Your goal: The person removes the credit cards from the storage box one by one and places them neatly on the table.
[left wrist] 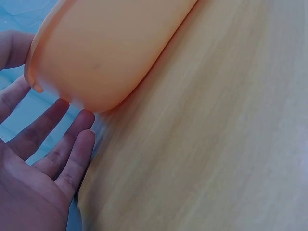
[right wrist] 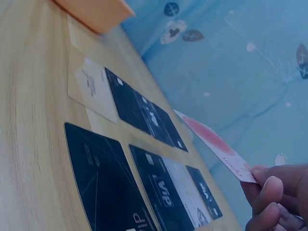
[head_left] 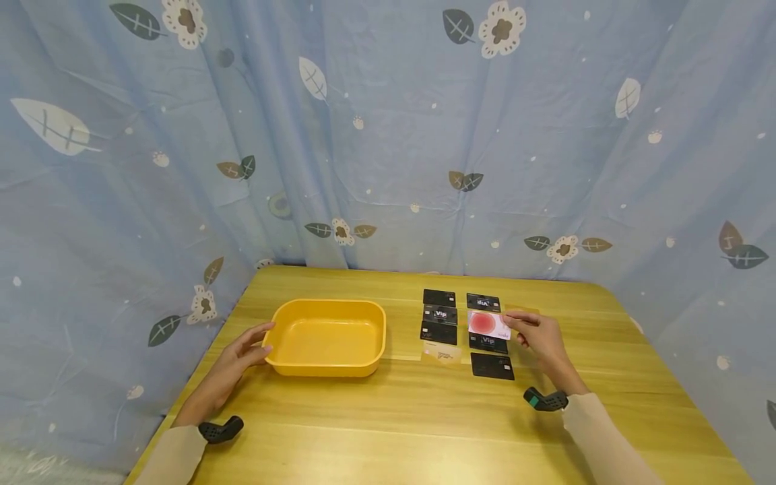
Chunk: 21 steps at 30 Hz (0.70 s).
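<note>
My right hand [head_left: 536, 337] pinches a white-and-pink card [head_left: 485, 323] by its right end, between thumb and fingertips. The right wrist view shows this card tilted, raised above the other cards. Beneath and around it lie black VIP cards [head_left: 488, 343], a plain-looking black card [head_left: 492, 366] and a pale card [right wrist: 188, 192], partly overlapped. To their left is a column of black cards [head_left: 439, 333] with a gold card [head_left: 442, 353] at its near end. My left hand [head_left: 233, 360] touches the left side of a yellow plastic tray [head_left: 327, 371] with fairly straight fingers.
The wooden table [head_left: 364, 431] runs up to a blue patterned curtain [head_left: 394, 135] at the back and sides. Something yellowish [head_left: 526, 310] shows just behind my right hand, mostly hidden. Black wrist devices [head_left: 221, 429] sit on both wrists.
</note>
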Each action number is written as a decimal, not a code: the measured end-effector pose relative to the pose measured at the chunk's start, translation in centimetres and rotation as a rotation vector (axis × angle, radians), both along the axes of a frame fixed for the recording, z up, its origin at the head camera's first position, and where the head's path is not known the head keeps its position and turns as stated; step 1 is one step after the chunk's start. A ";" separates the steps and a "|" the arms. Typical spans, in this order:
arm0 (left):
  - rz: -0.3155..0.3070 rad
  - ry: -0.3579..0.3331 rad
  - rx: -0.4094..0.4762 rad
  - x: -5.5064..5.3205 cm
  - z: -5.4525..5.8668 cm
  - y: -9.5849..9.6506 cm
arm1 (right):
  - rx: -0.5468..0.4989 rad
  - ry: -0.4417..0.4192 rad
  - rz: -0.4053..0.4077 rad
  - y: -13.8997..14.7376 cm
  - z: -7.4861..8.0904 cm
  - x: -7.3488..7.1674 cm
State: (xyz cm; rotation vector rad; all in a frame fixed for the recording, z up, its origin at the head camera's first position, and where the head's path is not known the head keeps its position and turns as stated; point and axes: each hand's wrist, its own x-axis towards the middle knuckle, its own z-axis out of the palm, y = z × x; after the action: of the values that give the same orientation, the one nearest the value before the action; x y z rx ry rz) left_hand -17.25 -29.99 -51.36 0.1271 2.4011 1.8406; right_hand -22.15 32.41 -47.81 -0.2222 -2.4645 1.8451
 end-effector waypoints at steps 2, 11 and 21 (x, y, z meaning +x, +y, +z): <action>0.003 0.004 0.003 0.1 0.0 0.0 | 0.017 -0.001 -0.013 0.5 -0.1 0.0; 0.005 -0.012 0.020 -0.2 -0.3 -0.1 | 0.061 -0.022 -0.050 2.6 -0.8 0.3; 0.009 -0.002 0.008 -0.2 -0.3 -0.1 | 0.052 -0.019 -0.116 5.2 -1.9 0.5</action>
State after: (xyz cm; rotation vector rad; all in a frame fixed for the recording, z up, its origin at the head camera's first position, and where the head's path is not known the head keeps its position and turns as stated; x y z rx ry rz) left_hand -17.47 -30.07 -51.71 0.1154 2.3977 1.8533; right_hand -21.64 37.65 -49.68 -0.3737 -2.4520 1.7388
